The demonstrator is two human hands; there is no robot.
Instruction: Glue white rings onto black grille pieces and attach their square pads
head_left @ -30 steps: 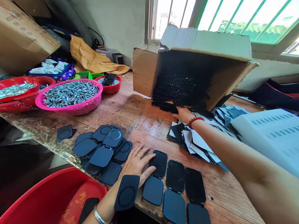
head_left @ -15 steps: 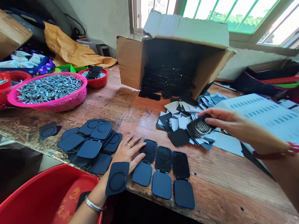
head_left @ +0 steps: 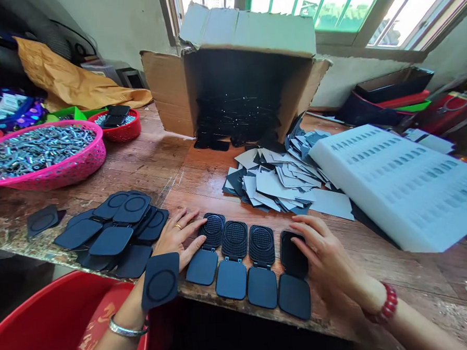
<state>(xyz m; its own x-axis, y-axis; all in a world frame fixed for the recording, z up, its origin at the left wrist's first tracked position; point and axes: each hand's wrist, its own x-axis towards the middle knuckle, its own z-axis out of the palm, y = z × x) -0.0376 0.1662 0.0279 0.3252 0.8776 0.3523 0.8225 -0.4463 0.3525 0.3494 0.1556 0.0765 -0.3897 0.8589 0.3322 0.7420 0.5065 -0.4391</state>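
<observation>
Hinged cases (head_left: 262,287) before me: matt plastic, lower halves (head_left: 231,280) smooth, upper halves (head_left: 235,239) mostly ridged. My bangle (head_left: 126,331): shiny metal. My beads (head_left: 390,303): glossy, smooth. Bench (head_left: 147,171): wood-grained, scuffed. Box (head_left: 170,92): torn-edged cardboard. Perforated basket (head_left: 78,165): plastic. Pieces (head_left: 40,151) inside: bright metal. Slotted block (head_left: 398,182): matt foam.

This looks like a workshop: a scuffed wooden worktop (head_left: 147,164) carries a pink perforated basket (head_left: 71,170) of loose metal parts (head_left: 40,148) towards nine o'clock, an open cardboard box (head_left: 249,30) at twelve, and four matching hinged black cases (head_left: 231,280) at six.

Gold ring (head_left: 178,226), silver bangle (head_left: 126,331) and red beads (head_left: 389,303) show.
</observation>
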